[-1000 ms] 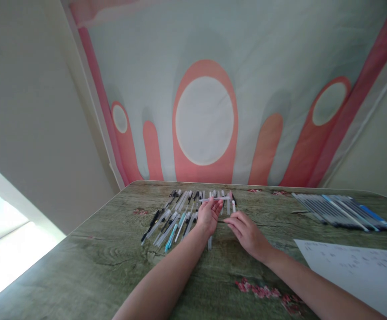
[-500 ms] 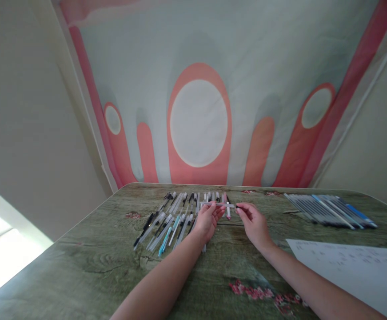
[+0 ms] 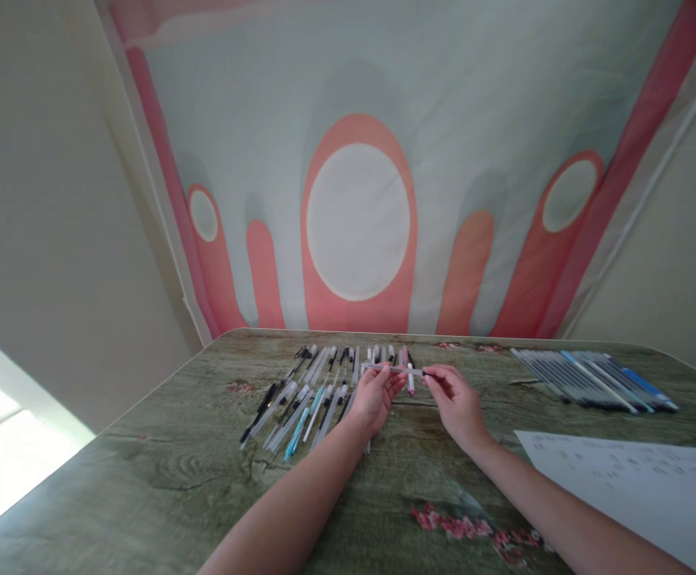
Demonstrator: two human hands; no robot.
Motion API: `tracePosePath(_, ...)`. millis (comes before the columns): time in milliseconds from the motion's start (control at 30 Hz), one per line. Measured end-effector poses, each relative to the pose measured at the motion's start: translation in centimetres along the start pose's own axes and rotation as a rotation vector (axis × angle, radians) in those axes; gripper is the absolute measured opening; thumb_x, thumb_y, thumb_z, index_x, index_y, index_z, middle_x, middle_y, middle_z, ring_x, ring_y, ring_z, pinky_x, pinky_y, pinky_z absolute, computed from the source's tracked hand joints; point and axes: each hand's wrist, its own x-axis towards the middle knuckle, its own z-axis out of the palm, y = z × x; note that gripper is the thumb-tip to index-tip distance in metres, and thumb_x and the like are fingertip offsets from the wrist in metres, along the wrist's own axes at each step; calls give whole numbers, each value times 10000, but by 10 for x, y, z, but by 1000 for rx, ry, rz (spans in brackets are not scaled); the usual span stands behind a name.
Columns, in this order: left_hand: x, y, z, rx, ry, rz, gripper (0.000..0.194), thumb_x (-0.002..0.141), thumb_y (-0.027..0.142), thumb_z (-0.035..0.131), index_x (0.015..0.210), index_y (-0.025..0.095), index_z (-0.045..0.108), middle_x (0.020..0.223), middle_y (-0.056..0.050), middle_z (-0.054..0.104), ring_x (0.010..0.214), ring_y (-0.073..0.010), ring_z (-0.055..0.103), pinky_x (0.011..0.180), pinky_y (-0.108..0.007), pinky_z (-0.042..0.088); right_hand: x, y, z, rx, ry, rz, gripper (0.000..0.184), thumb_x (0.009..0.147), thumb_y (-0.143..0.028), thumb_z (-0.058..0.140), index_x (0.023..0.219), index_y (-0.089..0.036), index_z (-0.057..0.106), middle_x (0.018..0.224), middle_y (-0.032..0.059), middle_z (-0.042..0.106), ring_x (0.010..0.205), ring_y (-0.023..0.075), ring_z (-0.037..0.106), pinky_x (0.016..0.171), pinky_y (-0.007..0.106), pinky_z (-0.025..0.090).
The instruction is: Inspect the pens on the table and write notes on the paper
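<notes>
My left hand holds a clear pen crosswise above the table, fingers pinched on its left part. My right hand pinches the pen's right end between thumb and fingertips. Under and to the left of my hands, several pens lie in rows on the green wood-grain table, some clear, some black, one teal.
A second row of several dark and blue pens lies at the far right of the table. A white printed sheet lies at the right near edge. A pink and pale cloth hangs behind the table. Pink flower prints mark the tabletop.
My right hand rose from flat on the table and closed on the right end of the pen that my left hand holds. The view shifted slightly.
</notes>
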Motion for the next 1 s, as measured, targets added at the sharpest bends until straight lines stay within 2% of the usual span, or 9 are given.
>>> tracePosePath(433,0,-2,0,31,-3,22,122,754,184,569,821,129,482,816,-111,639,691,-136,624,678,-258,485,-3,8,1,-7,-11,54,248,780,-368,497,927,-176,553,853,64,609,776,181,579,732,364,471)
tracePosePath(700,-1,-2,1,55,-24,49,120,759,178,558,826,136,468,809,-103,641,689,-131,623,693,-257,479,-3,7,-2,-43,-5,40,234,771,-371,515,900,-182,559,825,58,609,746,178,575,705,344,474)
tracePosePath(1000,0,-4,-2,64,-50,59,141,748,197,575,824,142,470,784,-78,633,682,-122,618,704,-256,473,-2,1,-3,68,-53,181,270,767,-403,511,878,-167,583,698,47,620,621,177,583,626,329,482)
